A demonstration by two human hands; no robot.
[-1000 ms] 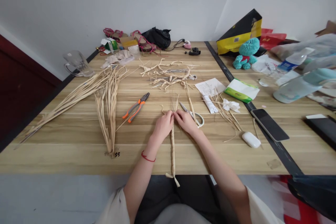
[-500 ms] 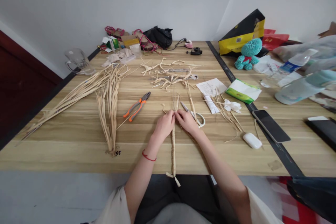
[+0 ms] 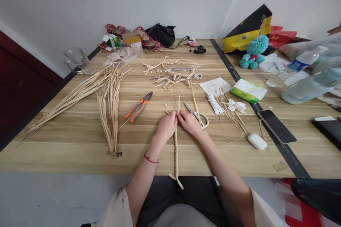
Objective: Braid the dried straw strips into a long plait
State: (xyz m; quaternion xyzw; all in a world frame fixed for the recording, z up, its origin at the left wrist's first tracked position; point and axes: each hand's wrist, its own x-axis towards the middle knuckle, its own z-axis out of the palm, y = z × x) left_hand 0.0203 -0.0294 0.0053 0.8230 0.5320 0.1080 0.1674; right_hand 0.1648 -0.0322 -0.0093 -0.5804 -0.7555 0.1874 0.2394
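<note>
A straw braid runs from my fingers down to the table's front edge, its knotted end hanging just over it. My left hand is closed, pinching the braid near its far end. Right beside it, my right hand pinches the same spot, fingertips meeting the left ones. Thin loose strands stick up beyond both hands. Scissors with white handles lie just past my right hand, a straw strip across them. Pliers with orange-grey handles rest to the left.
Bundles of straw cover the left side. Twisted straw pieces lie at the back middle. To the right are a white tube, a phone, a white case, a crocheted toy and bottles. A glass mug stands far left.
The loose strands beyond my hands have shifted slightly and bunch more upright. Both hands keep their pinch in nearly the same place. The view has tilted a little.
</note>
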